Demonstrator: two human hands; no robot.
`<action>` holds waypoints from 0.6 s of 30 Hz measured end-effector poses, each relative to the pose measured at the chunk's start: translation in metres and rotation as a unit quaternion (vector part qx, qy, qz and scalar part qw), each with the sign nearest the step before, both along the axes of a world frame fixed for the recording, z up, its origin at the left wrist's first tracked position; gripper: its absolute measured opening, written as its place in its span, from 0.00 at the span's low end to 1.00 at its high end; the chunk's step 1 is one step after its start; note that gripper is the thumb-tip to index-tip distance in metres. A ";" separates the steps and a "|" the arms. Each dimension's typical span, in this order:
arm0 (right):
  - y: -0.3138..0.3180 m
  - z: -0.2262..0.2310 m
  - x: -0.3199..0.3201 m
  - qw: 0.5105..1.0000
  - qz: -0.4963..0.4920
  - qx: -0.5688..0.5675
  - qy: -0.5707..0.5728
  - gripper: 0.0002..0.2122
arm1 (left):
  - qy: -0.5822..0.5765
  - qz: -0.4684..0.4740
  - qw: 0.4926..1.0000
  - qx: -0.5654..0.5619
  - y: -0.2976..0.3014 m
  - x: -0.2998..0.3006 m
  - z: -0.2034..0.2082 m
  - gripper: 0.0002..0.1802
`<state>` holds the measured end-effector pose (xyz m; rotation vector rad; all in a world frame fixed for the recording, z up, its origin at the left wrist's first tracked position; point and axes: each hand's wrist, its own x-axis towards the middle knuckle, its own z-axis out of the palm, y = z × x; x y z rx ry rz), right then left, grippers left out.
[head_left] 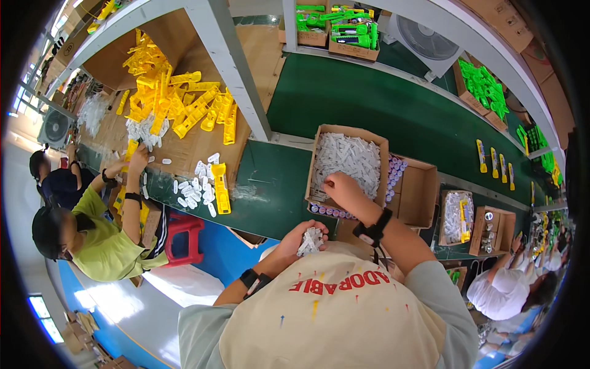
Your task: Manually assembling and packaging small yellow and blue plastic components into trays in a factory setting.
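My left hand point(294, 238) is cupped near the table's front edge, its fingers curled round a handful of small white plastic pieces point(311, 242). Over an open cardboard box point(311, 192) reaches my right hand point(345, 189), fingers bent together at the near side of the pile. That box is heaped with slim white pieces point(347, 161) of a similar look. Whatever the right fingertips pinch, if anything, is hidden. Both my wrists wear black bands.
Right of the box, small round purple-and-white items point(393, 178) sit beside another carton point(424, 203). A yellow plastic part point(220, 189) and loose white pieces point(192, 195) lie left. Farther left, a co-worker point(101, 230) handles yellow parts point(161, 92). A grey post point(230, 67) stands ahead.
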<state>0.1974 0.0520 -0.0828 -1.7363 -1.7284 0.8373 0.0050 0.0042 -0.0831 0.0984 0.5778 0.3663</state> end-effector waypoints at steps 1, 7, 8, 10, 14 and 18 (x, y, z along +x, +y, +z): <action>0.006 -0.009 -0.001 0.998 -0.010 -0.014 -0.062 0.09 | -0.001 0.004 1.000 0.001 0.000 0.000 0.000 0.14; -0.008 0.008 -0.002 0.999 -0.048 0.002 -0.010 0.10 | -0.058 0.044 0.991 -0.111 0.004 0.000 -0.011 0.13; -0.016 0.011 -0.004 0.998 -0.049 0.048 -0.006 0.09 | -0.082 0.052 0.987 -0.125 0.004 -0.003 -0.015 0.13; -0.028 0.027 -0.013 0.998 0.006 0.054 0.020 0.07 | -0.139 0.032 0.982 -0.125 0.010 -0.009 -0.032 0.12; -0.051 0.041 -0.046 0.891 0.208 0.377 0.143 0.10 | 0.060 0.082 0.989 -0.104 0.015 -0.008 -0.038 0.14; -0.054 0.033 -0.084 0.825 0.409 0.390 -0.015 0.09 | 0.093 -0.037 0.993 -0.057 0.019 0.015 -0.041 0.14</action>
